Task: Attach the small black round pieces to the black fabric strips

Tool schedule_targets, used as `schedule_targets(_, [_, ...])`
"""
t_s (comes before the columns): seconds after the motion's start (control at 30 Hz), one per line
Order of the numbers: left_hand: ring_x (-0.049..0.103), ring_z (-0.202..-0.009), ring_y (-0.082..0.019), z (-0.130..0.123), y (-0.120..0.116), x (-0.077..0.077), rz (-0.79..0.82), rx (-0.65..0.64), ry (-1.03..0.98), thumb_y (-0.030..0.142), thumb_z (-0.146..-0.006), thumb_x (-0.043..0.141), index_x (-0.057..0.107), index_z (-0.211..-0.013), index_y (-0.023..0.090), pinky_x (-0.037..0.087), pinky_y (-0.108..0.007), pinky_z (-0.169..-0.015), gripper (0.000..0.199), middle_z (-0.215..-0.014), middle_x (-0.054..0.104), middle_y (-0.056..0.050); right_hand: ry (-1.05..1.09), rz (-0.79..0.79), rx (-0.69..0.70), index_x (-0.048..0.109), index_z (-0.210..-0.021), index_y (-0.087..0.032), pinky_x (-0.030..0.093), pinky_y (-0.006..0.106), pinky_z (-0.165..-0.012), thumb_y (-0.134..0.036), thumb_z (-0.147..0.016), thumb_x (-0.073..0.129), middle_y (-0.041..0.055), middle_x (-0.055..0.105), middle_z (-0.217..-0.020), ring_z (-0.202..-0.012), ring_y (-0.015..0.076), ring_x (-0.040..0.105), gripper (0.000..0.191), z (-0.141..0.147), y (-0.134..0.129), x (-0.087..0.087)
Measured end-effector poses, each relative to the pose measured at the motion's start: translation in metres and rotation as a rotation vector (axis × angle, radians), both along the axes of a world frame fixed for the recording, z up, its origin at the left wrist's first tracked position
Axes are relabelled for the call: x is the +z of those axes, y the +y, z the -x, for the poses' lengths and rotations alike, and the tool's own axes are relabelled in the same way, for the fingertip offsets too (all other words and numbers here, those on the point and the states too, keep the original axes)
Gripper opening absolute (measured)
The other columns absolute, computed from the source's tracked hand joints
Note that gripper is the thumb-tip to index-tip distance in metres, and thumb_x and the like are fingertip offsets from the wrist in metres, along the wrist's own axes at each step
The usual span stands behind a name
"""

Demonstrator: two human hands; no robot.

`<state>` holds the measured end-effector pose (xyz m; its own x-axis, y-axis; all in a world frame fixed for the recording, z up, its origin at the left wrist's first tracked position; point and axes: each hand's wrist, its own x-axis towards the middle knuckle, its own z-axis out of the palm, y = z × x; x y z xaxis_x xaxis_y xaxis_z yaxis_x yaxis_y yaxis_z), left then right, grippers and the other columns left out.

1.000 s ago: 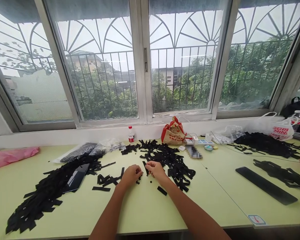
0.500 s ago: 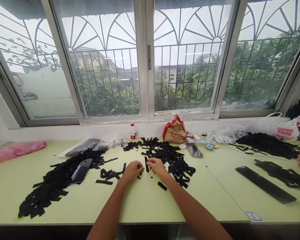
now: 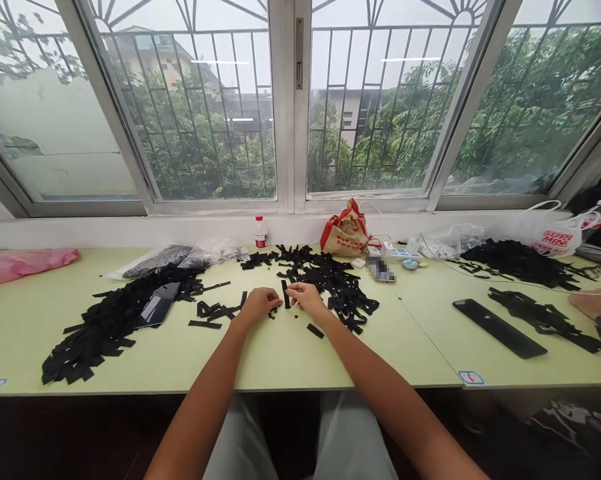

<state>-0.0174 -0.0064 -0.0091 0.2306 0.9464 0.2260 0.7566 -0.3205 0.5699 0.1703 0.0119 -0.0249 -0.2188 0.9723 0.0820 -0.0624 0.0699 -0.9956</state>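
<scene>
Right hand (image 3: 305, 298): thumb and fingers are pinching a narrow black strip (image 3: 284, 293) by its edge, near the table's middle. Left hand (image 3: 261, 305): fingertips are bending down beside small black rings (image 3: 272, 315) (whether they are pressing together or gripping one, cannot tell). Just right of the hands, a loose strip (image 3: 315, 331) is lying flat; beyond it a strip heap (image 3: 353, 293) is spreading. Leftward, a few strips (image 3: 213, 311) are lying scattered, then a long pile (image 3: 93, 333) is partly surrounding a dark glossy panel (image 3: 160, 305). Behind, a red-capped bottle (image 3: 261, 235) is standing upright.
</scene>
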Motion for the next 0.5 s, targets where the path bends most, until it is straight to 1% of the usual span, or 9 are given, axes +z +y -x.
schedule_targets(0.07, [0.058, -0.062, -0.016, 0.0003, 0.0018, -0.0008, -0.006, -0.005, 0.005, 0.043, -0.081, 0.063, 0.075, -0.079, 0.020, 0.040, -0.028, -0.062, 0.026, -0.071, 0.070, -0.003, -0.007, -0.010, 0.005, 0.072, -0.088, -0.015, 0.030, 0.020, -0.043, -0.037, -0.070, 0.073, 0.0006, 0.063, -0.066, -0.052, 0.0102, 0.054, 0.028, -0.0009, -0.0008, 0.0009])
schedule_targets(0.23, [0.057, -0.062, -0.016, 0.0010, 0.0052, -0.0021, -0.016, -0.028, 0.021, 0.042, -0.082, 0.064, 0.077, -0.080, 0.020, 0.039, -0.028, -0.061, 0.025, -0.072, 0.071, -0.004, 0.010, -0.026, 0.015, 0.072, -0.089, -0.016, 0.029, 0.020, -0.043, -0.039, -0.070, 0.075, -0.0011, 0.059, -0.062, -0.051, 0.0093, 0.049, 0.031, -0.0032, -0.0002, -0.0006])
schedule_targets(0.3, [0.057, -0.062, -0.016, 0.0011, 0.0049, -0.0017, -0.010, -0.031, 0.014, 0.042, -0.081, 0.064, 0.077, -0.081, 0.019, 0.039, -0.027, -0.060, 0.026, -0.072, 0.071, -0.004, 0.002, -0.027, 0.008, 0.072, -0.089, -0.015, 0.031, 0.021, -0.043, -0.040, -0.069, 0.076, -0.0010, 0.060, -0.064, -0.052, 0.0092, 0.049, 0.032, -0.0040, 0.0007, -0.0019])
schedule_targets(0.5, [0.055, -0.061, -0.015, -0.0006, 0.0021, 0.0003, -0.004, -0.030, -0.038, 0.042, -0.080, 0.065, 0.076, -0.078, 0.017, 0.037, -0.026, -0.058, 0.027, -0.070, 0.070, -0.004, -0.027, -0.023, 0.035, 0.073, -0.089, -0.016, 0.030, 0.020, -0.043, -0.040, -0.070, 0.076, 0.0001, 0.062, -0.066, -0.053, 0.0089, 0.050, 0.031, -0.0057, 0.0001, -0.0011])
